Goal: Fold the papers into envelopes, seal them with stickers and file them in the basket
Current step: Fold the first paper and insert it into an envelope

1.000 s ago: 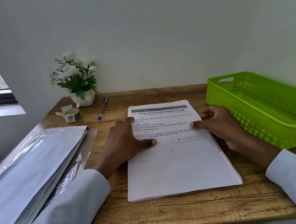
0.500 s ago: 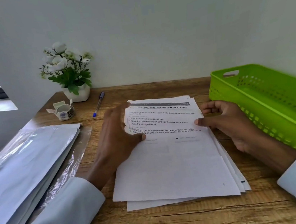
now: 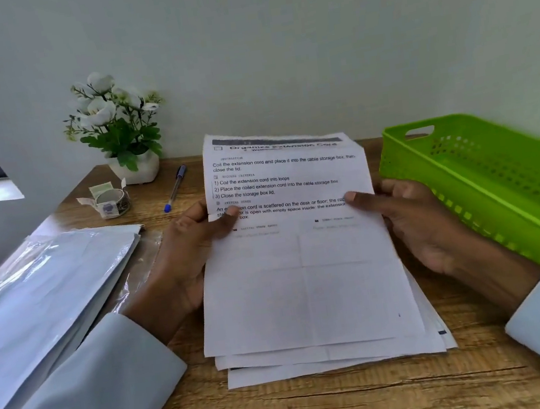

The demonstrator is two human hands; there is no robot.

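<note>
A stack of printed white papers (image 3: 306, 285) is tilted up off the wooden desk (image 3: 322, 403), far end raised, near edges fanned out. My left hand (image 3: 186, 256) grips the stack's left edge, thumb on the top sheet. On the opposite edge my right hand (image 3: 415, 219) holds it the same way, thumb on top and fingers behind. A green plastic basket (image 3: 486, 189) stands at the right, with nothing visible inside. A roll of sticker tape (image 3: 110, 199) sits at the back left.
A blue-capped pen (image 3: 175, 188) lies between the tape roll and the papers. A white pot of artificial flowers (image 3: 121, 131) stands against the wall. A pile of sheets in clear plastic wrap (image 3: 43, 296) covers the left side of the desk.
Both hands went from pressing the flat stack to gripping its sides. The far end of the stack has lifted off the desk and the sheets have fanned apart.
</note>
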